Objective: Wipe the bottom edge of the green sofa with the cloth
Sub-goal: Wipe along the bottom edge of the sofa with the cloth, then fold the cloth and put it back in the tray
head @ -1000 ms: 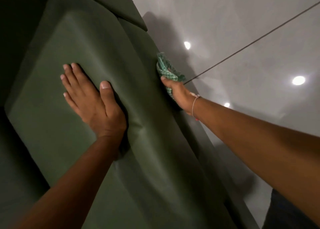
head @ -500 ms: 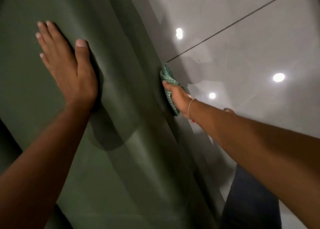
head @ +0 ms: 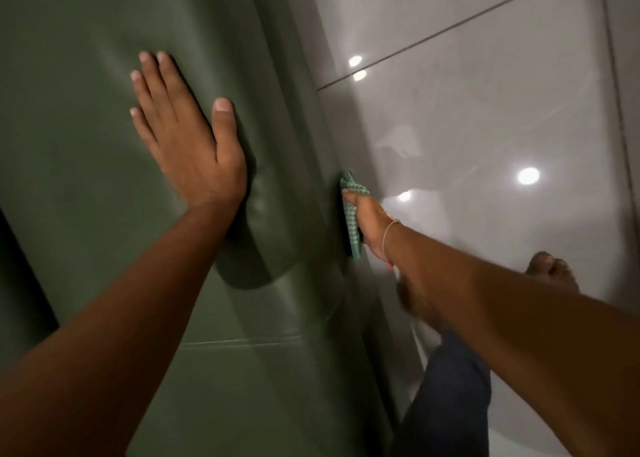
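The green sofa fills the left half of the view, its seat cushion on top and its front face dropping toward the floor. My left hand lies flat on the cushion, fingers spread, holding nothing. My right hand reaches down the sofa's front and grips a green checked cloth, pressing it against the lower edge of the sofa where it meets the floor. Part of the cloth is hidden behind my fingers.
A glossy grey tiled floor with dark grout lines and bright lamp reflections lies to the right. My bare feet and a leg in dark trousers stand on it close to the sofa's base.
My right hand has slid the cloth along the sofa's lower edge, toward me. My view has shifted, so the left hand now sits lower and more central; it stays flat on the cushion.
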